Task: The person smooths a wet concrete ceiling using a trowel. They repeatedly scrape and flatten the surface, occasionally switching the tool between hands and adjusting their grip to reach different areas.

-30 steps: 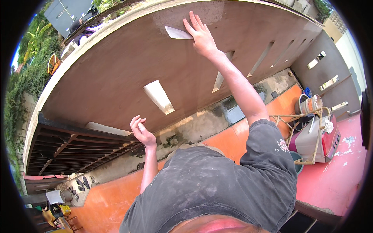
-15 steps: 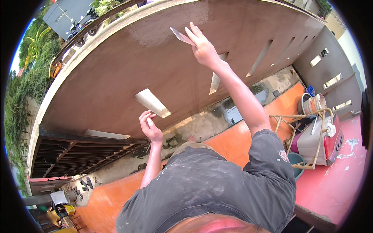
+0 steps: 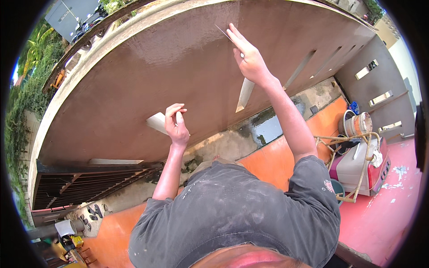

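Scraper blade (image 3: 222,32) now edge-on vs. earlier, pinched at R hand (image 3: 249,60) fingertips on brown wall (image 3: 134,89); L hand (image 3: 176,125) fingers curled round pale board (image 3: 157,121).

thin flat blade (image 3: 222,32) — edge-on, against brown wall (image 3: 147,80)

A broad brown wall (image 3: 147,85) with narrow slots fills the upper frame in daylight, orange and red floor (image 3: 384,223) lower right, greenery (image 3: 31,76) upper left.

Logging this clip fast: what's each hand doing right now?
Left hand: fingers curled, resting at the brown wall; holding nothing visible.
Right hand: raised, gripping a thin flat blade against the wall.
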The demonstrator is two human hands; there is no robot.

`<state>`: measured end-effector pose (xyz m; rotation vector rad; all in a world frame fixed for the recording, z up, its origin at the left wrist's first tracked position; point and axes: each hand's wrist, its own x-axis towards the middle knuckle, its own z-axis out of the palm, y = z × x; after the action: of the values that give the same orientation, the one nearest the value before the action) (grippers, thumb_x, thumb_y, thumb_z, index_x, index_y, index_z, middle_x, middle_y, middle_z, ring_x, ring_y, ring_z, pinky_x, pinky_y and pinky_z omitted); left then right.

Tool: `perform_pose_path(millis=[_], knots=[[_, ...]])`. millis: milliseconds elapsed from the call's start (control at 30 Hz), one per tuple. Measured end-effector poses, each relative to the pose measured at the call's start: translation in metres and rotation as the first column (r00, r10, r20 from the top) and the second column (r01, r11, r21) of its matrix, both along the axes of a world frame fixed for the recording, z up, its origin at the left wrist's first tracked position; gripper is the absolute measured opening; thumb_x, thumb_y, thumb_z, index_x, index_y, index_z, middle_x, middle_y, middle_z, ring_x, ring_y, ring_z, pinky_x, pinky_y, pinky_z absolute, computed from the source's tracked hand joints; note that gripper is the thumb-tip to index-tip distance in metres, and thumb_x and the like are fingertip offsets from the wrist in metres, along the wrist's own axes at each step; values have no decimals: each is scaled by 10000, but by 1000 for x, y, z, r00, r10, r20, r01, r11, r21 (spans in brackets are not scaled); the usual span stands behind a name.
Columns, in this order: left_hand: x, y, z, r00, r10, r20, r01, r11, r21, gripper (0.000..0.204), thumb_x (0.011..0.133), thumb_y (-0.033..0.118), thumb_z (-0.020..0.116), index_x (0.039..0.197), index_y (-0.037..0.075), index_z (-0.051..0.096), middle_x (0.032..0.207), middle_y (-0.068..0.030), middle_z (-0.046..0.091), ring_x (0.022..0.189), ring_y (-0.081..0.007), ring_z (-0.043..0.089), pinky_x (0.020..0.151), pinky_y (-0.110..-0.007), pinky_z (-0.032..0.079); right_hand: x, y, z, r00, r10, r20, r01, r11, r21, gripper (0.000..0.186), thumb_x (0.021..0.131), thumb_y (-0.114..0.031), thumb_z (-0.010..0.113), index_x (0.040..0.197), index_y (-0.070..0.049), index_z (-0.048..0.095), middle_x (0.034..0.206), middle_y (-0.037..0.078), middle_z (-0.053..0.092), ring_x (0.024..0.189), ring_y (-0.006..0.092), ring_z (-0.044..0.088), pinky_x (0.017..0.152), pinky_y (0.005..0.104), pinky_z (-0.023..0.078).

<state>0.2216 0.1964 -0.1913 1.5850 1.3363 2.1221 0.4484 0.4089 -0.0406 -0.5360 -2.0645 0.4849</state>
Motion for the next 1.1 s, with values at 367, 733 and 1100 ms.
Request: perform_pose_path(millis=[367, 733, 1100], knots=[[16, 69, 98, 974, -47, -223, 47, 999, -4, 300, 983, -65, 585, 1263, 23, 647, 1368, -162, 648, 1104, -227, 714, 958, -355, 593, 6, 9, -7, 966, 207, -152, -229, 963, -144, 602, 984, 117, 473, 1565, -41, 489, 1669, 181, 425, 1486, 348, 494, 1227, 404, 414], [93, 108, 95, 981, -87, 174, 122, 972, -202, 284, 1050, 31, 583, 1329, 19, 633, 1299, -87, 692, 1141, -184, 691, 1008, -338, 539, 27, 36, -4, 827, 507, -242, -498, 464, -732, 392, 1134, -158, 472, 1481, -9, 575, 1062, 114, 759, 823, 156, 754, 686, 273, 579], [159, 90, 54, 893, -152, 423, 368, 788, -493, 346, 1121, 223, 573, 1373, -15, 577, 1296, -93, 673, 1196, -174, 652, 1096, -362, 497, 20, 41, -35, 705, 404, -583, -678, 144, -721, 543, 1181, -390, 360, 1579, -20, 380, 759, 86, 609, 446, 122, 525, 417, 271, 464]])
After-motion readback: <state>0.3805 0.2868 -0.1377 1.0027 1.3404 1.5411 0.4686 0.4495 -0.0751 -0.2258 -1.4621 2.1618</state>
